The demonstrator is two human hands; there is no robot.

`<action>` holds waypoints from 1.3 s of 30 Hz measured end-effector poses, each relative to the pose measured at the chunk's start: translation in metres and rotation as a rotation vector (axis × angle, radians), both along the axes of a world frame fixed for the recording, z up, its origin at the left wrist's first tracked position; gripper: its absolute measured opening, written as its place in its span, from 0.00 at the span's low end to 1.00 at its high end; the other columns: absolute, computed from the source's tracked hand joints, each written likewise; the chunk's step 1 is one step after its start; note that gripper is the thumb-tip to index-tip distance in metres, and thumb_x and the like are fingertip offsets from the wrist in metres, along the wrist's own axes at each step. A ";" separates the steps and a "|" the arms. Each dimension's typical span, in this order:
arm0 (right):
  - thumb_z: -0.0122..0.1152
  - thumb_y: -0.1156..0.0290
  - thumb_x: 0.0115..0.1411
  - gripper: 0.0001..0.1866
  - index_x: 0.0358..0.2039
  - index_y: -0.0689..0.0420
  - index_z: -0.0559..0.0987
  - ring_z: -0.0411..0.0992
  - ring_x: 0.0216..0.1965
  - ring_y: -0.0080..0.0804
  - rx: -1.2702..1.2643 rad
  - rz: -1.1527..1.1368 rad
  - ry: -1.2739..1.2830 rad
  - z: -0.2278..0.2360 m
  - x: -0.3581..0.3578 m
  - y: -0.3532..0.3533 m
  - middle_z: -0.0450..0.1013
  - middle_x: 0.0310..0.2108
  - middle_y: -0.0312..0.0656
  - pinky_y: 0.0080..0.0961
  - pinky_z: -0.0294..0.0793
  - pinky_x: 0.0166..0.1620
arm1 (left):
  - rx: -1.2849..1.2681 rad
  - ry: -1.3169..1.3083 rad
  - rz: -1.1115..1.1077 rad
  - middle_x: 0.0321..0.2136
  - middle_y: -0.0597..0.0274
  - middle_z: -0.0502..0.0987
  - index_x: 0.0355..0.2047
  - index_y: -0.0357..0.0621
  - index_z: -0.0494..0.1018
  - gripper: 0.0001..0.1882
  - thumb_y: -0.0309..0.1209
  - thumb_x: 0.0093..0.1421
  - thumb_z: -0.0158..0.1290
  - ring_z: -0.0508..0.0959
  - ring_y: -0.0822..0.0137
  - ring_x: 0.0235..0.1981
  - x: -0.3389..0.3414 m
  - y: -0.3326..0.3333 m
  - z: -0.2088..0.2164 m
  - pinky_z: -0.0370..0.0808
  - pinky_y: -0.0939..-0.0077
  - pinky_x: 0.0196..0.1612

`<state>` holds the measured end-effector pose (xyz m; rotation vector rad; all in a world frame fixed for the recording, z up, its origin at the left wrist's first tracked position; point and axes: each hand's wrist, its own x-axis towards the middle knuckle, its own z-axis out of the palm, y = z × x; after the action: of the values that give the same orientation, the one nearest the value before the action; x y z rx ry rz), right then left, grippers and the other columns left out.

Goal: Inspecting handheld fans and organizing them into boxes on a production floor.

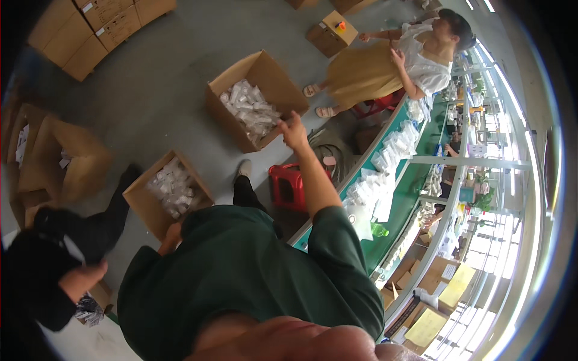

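Note:
My right hand (pixel 294 133) is at the near right rim of a large open cardboard box (pixel 280 81), its fingers hooked over the edge. Inside that box lie many clear plastic-wrapped pieces (pixel 247 105). Low on the left, my left hand (pixel 171 236) is by the near edge of a smaller open cardboard box (pixel 141 198). My green shirt covers part of this hand, and its fingers do not show clearly. More clear-wrapped pieces (pixel 173 188) fill the smaller box.
A green conveyor table (pixel 394 231) carrying wrapped bags (pixel 367 192) runs along my right. A red stool (pixel 289 186) stands beside it. One person (pixel 385 66) is at the far right; another in black (pixel 36 271) is close at left. Stacked cartons (pixel 66 42) stand far left.

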<state>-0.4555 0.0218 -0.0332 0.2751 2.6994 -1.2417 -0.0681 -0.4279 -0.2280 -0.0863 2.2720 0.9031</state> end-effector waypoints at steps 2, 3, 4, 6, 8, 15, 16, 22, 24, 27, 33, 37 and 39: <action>0.65 0.55 0.58 0.47 0.68 0.63 0.51 0.74 0.20 0.26 0.057 -0.045 -0.069 -0.008 -0.077 0.039 0.79 0.26 0.42 0.26 0.70 0.18 | 0.030 0.064 0.065 0.37 0.37 0.78 0.48 0.44 0.76 0.18 0.35 0.58 0.52 0.76 0.34 0.40 -0.023 0.021 0.007 0.72 0.49 0.42; 0.65 0.56 0.59 0.47 0.69 0.63 0.51 0.75 0.20 0.27 0.087 -0.023 -0.031 -0.014 -0.123 0.063 0.78 0.26 0.42 0.26 0.70 0.18 | 0.057 0.097 0.099 0.37 0.38 0.78 0.48 0.44 0.77 0.18 0.35 0.57 0.52 0.76 0.35 0.40 -0.036 0.032 0.013 0.73 0.49 0.42; 0.65 0.58 0.59 0.46 0.69 0.63 0.51 0.75 0.21 0.28 0.068 -0.019 -0.043 -0.012 -0.167 0.070 0.78 0.26 0.43 0.27 0.70 0.18 | 0.082 0.141 0.195 0.36 0.38 0.78 0.47 0.44 0.77 0.19 0.34 0.57 0.54 0.77 0.36 0.40 -0.038 0.043 0.025 0.73 0.50 0.42; 0.63 0.61 0.60 0.45 0.69 0.62 0.50 0.75 0.22 0.28 -0.014 -0.088 -0.124 0.006 -0.235 0.087 0.77 0.26 0.45 0.27 0.70 0.18 | 0.037 0.097 0.262 0.36 0.39 0.79 0.48 0.44 0.77 0.19 0.36 0.57 0.54 0.78 0.38 0.39 -0.027 0.056 -0.005 0.73 0.50 0.42; 0.61 0.63 0.61 0.40 0.68 0.63 0.54 0.76 0.24 0.29 0.065 -0.079 -0.077 0.006 -0.302 0.122 0.78 0.27 0.46 0.27 0.71 0.20 | 0.005 0.055 0.279 0.36 0.41 0.80 0.49 0.44 0.77 0.20 0.37 0.57 0.54 0.79 0.41 0.39 -0.057 0.067 -0.020 0.73 0.51 0.42; 0.58 0.59 0.61 0.26 0.55 0.63 0.72 0.78 0.27 0.35 -0.034 -0.093 0.131 -0.066 -0.333 0.060 0.79 0.26 0.47 0.33 0.75 0.33 | 0.010 -0.156 0.382 0.41 0.47 0.80 0.44 0.39 0.76 0.21 0.45 0.63 0.52 0.80 0.49 0.44 -0.144 0.132 -0.056 0.75 0.60 0.48; 0.59 0.56 0.60 0.25 0.51 0.63 0.75 0.79 0.29 0.43 0.042 0.019 0.157 -0.105 -0.309 0.057 0.79 0.27 0.50 0.39 0.76 0.38 | 0.044 -0.133 0.455 0.40 0.47 0.81 0.44 0.39 0.76 0.21 0.45 0.63 0.52 0.80 0.49 0.45 -0.184 0.146 -0.030 0.75 0.60 0.49; 0.58 0.50 0.59 0.24 0.42 0.59 0.81 0.79 0.37 0.51 0.068 0.292 -0.491 -0.309 -0.126 0.051 0.79 0.32 0.53 0.43 0.76 0.42 | -0.004 -0.316 0.444 0.54 0.44 0.73 0.52 0.40 0.73 0.26 0.47 0.62 0.53 0.74 0.50 0.56 -0.321 0.207 -0.037 0.71 0.61 0.56; 0.59 0.51 0.59 0.23 0.42 0.60 0.81 0.80 0.33 0.47 0.094 0.312 -0.536 -0.342 -0.104 0.040 0.80 0.29 0.50 0.40 0.78 0.39 | -0.112 -0.389 0.322 0.64 0.43 0.61 0.58 0.44 0.70 0.30 0.47 0.59 0.56 0.65 0.45 0.63 -0.331 0.223 -0.072 0.68 0.57 0.61; 0.60 0.51 0.59 0.25 0.45 0.61 0.81 0.79 0.40 0.52 0.166 0.309 -0.588 -0.381 -0.099 0.021 0.80 0.34 0.54 0.43 0.76 0.45 | -0.391 -0.434 0.159 0.67 0.45 0.54 0.60 0.48 0.69 0.33 0.48 0.56 0.60 0.60 0.41 0.65 -0.361 0.236 -0.100 0.65 0.55 0.63; 0.62 0.52 0.57 0.28 0.49 0.62 0.78 0.77 0.43 0.55 0.122 0.332 -0.613 -0.539 -0.190 -0.031 0.79 0.37 0.57 0.43 0.75 0.50 | -0.351 -0.376 0.149 0.65 0.48 0.59 0.56 0.52 0.73 0.30 0.45 0.52 0.63 0.62 0.44 0.64 -0.417 0.166 -0.121 0.65 0.54 0.63; 0.63 0.51 0.56 0.35 0.58 0.61 0.70 0.73 0.50 0.57 0.396 0.444 -0.478 -0.656 -0.246 -0.087 0.73 0.53 0.55 0.45 0.74 0.53 | -0.329 -0.320 0.163 0.64 0.49 0.62 0.52 0.51 0.76 0.28 0.43 0.50 0.64 0.63 0.46 0.63 -0.440 0.138 -0.129 0.65 0.54 0.63; 0.64 0.48 0.55 0.37 0.59 0.58 0.71 0.70 0.52 0.60 0.317 0.331 -0.434 -0.702 -0.264 -0.113 0.69 0.56 0.56 0.44 0.72 0.55 | -0.328 -0.334 0.167 0.63 0.49 0.63 0.51 0.51 0.76 0.27 0.42 0.50 0.64 0.64 0.45 0.62 -0.457 0.129 -0.131 0.65 0.54 0.62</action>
<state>-0.7194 -0.0913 -0.7349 0.1082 2.4176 -0.5822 -0.5250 -0.2988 -0.3591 -0.5385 2.0952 0.5390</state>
